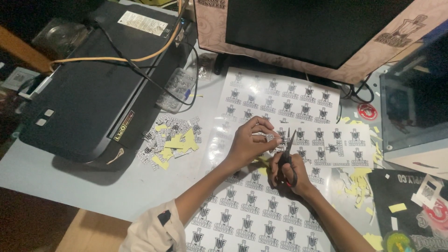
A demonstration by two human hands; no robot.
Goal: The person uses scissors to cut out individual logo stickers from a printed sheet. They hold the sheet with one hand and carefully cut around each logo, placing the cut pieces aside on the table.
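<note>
Head view, nearest edge: a pale sleeve [151, 231] covers the person's left upper arm at the bottom of the frame; both bare forearms reach up over glossy sticker sheets [254, 210] printed with rows of black emblems.
Right hand [290, 171]: fingers closed through the handles of black scissors [285, 156]; the blades point up and away, their tips at the piece in the other hand; how far the blades are parted cannot be told.
Left hand [247, 140]: thumb and fingertips pinched shut on a small cut sticker [270, 138], held just above the sheets and touching the scissor tips; the remaining fingers are curled.
Strip of stickers [333, 145]: lies just right of the scissors, across the larger sheets.
Yellow offcuts [357, 184]: scattered to the right of the hands, near a dark printed mat [410, 205] at the lower right corner.
Pile of cut stickers [172, 137]: mixed with yellow backing scraps, to the left of the left hand, beside the printer.
Table [70, 179]: pale grey-blue; bears everything listed.
Printer [93, 84]: black, far left; an orange cable [121, 58] and a black one lie across its lid.
Monitor [317, 28]: dark screen in a pale patterned frame, farthest from the person, behind the sheets.
</note>
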